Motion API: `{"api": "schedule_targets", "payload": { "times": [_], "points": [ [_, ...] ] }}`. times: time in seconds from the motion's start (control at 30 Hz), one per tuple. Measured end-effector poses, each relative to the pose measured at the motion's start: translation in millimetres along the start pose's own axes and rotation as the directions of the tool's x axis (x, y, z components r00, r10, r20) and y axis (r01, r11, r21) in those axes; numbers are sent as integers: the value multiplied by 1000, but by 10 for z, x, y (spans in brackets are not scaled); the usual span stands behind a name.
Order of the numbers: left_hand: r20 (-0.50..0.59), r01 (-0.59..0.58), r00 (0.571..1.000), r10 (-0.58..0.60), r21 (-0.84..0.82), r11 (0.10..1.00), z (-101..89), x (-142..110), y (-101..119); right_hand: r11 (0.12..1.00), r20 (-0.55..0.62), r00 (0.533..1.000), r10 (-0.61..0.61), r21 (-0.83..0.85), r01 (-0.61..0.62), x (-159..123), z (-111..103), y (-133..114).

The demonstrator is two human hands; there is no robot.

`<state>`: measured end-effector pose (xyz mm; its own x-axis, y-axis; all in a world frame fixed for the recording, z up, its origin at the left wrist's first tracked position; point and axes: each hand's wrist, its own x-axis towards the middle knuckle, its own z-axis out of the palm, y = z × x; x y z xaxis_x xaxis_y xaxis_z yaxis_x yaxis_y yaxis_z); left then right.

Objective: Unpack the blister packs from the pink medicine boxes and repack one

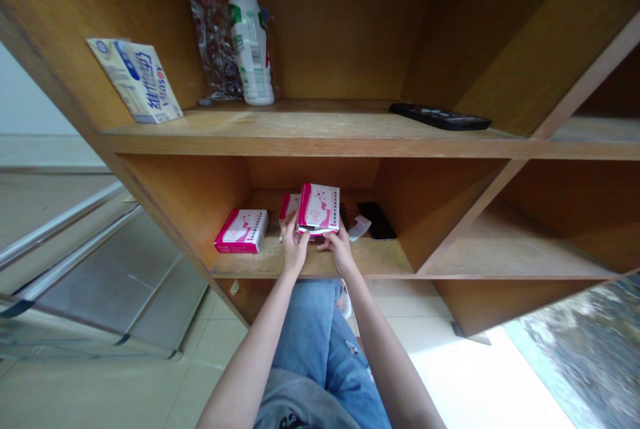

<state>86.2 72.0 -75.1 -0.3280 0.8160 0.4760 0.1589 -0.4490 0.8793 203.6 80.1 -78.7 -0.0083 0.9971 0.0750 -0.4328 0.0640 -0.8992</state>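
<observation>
A small pink and white cardboard box (pixel 321 206) is held up between my two hands, above the lower shelf. My left hand (pixel 293 245) grips its near left corner, and my right hand (pixel 341 249) grips the near right corner. The edge facing me looks parted, with a dark gap along it. Behind my left fingers a second pink and white box (pixel 289 205) is partly hidden. To the left a third, similar box (pixel 243 231) lies flat on the shelf.
Right of my hands are a white paper slip (pixel 359 227) and a black phone (pixel 377 221). The upper shelf (pixel 310 123) carries a Vitasoy carton (pixel 143 82), a white bottle with a green cap (pixel 251 49), a clear plastic wrapper (pixel 217 49) and a flat black device (pixel 440 117). A metal frame (pixel 100 242) stands left.
</observation>
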Motion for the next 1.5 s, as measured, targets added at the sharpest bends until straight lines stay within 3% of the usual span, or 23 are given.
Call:
{"api": "schedule_targets", "payload": {
  "times": [0.23, 0.47, 0.67, 0.83, 1.0, 1.17, 1.37, 1.5],
  "points": [
    [19, 89, 996, -90, 35, 995, -3, -5, 58, 1000, 16, 1000, -6, -16, 7, -3, -21, 13],
    [41, 70, 997, -71, 40, 997, 10, -2, 18, 995, -46, 995, -87, -50, 85, -6, 15, 15],
    [25, 32, 999, -34, 83, 996, -14, 13, -23, 998, 30, 998, -52, -23, 52, -26, 17, -29],
    [19, 67, 998, -68, 39, 997, -24, 21, -75, 998, 38, 997, -62, -6, 62, -16, -1, 6],
    [-9, 173, 985, -175, -111, 979, -10, 25, -214, 1000, -33, 999, 10, 17, -9, 32, -29, 71],
    [26, 168, 986, -166, -149, 974, -1, 38, -288, 997, -111, 993, 43, 70, -35, 74, -19, 100],
    [67, 187, 982, -179, -147, 971, 6, 28, -187, 997, -236, 969, -77, -4, 78, 120, -15, 118],
    [86, 204, 977, -193, -153, 967, 24, 9, -131, 996, -293, 952, -89, -41, 80, 106, -32, 105]
  ]
}}
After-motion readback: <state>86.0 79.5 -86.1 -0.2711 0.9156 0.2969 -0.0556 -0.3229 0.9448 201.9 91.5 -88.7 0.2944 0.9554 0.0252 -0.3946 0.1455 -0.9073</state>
